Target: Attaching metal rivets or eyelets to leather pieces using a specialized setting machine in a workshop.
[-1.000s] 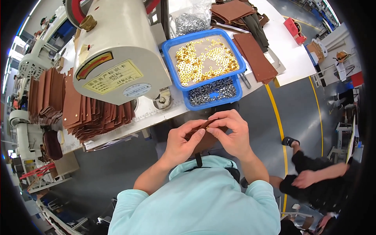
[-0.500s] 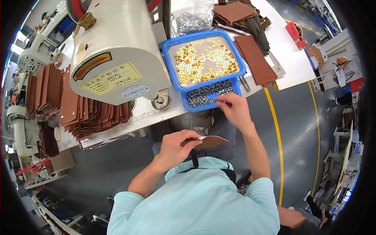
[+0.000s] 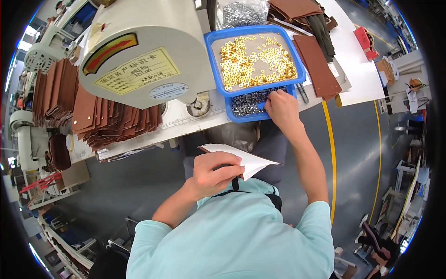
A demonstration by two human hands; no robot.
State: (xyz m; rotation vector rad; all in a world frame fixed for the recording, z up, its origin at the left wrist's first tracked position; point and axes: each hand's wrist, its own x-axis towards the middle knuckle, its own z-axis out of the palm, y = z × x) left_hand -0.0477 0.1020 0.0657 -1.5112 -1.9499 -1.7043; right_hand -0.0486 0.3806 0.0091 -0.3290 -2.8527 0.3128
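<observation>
My left hand is closed on a leather piece in front of my body, its pale underside turned up and a brown edge showing. My right hand reaches into the lower blue tray, which is full of small silver metal fasteners. Its fingers are bent together at the tray's right side, and whatever they pinch is hidden. A small blue piece lies beside the fingertips. Above and partly over this tray rests a larger blue tray with gold ring-shaped fasteners.
A cream machine head looms at the left. Stacked brown leather pieces lie below it, with another stack farther left. A metal hand tool and brown panels lie right of the trays. A clear bag holds more silver parts.
My right hand has moved from the lower tray's near edge deeper into its right side. The leather piece in my left hand has tilted, so more of its pale side shows.
</observation>
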